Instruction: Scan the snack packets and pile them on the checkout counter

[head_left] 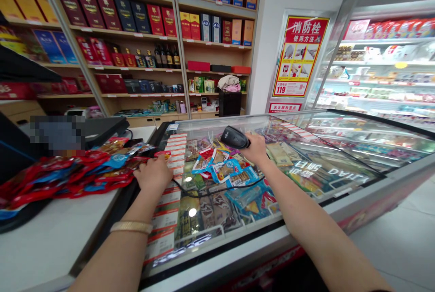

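Note:
My right hand [256, 148] grips a black handheld scanner [234, 137] above the glass top of a freezer [204, 124]. Its black cable [224, 188] curves across the glass towards my left hand. Below the scanner lie several blue and red snack packets [222, 169]. At the freezer's left edge, my left hand [154, 172] has its fingers curled over a small red and yellow packet [165, 153], partly hidden by the fingers. Beside it a heap of red and blue packets [74, 169] covers part of the white counter [68, 237].
Price labels [166, 210] run in a strip along the left of the freezer glass. A dark device [102, 126] stands behind the heap. Shelves [136, 33] of boxes and bottles line the wall. A red poster [301, 56] and a lit refrigerated display [387, 63] are at the right.

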The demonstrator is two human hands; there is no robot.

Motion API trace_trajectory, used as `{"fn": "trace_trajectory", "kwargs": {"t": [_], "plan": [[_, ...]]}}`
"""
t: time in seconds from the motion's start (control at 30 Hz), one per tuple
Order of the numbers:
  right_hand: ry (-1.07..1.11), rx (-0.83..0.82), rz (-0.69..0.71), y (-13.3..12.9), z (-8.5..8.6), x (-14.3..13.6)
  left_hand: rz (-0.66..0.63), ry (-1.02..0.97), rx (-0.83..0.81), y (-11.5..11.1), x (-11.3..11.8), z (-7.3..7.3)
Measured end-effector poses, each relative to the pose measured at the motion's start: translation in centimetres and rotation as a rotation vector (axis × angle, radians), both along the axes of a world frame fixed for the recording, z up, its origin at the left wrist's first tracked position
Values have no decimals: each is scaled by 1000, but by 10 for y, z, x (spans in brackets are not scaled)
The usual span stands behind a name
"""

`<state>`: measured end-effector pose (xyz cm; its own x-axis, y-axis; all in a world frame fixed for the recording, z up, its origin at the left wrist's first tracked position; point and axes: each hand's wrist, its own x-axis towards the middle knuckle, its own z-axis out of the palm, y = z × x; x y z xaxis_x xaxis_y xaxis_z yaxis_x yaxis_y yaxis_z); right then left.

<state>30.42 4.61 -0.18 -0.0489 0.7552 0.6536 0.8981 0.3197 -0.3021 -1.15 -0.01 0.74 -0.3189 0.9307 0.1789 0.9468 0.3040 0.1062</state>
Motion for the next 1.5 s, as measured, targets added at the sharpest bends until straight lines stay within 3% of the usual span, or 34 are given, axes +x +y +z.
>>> {"fn": "trace_trajectory", "kwargs": {"t": [0.17,0.4,0.53,0.63,0.73,0.9,1.3,1.5], "plan": [[9,13,19,1,-2,-1,-34,-92,89,4,-2,-5],[19,4,30,-1,-1,-2,-65,-615,460,21,-12,-16],[42,12,34,-2,-1,-2,-8,-1172,704,28,-6,-16],[34,27,44,-2,0,-3,-8,-1600,680,25,4,-9],[-8,35,90,-4,1,-5,-57,-1807,604,17,11,1],[-74,39,204,-11,6,-10,-145,-1877,534,7,19,8],[-172,18,353,-15,6,-18,-170,-1910,672,13,20,1],[-208,-18,398,-23,7,-29,-58,-2007,765,15,22,3]]}}
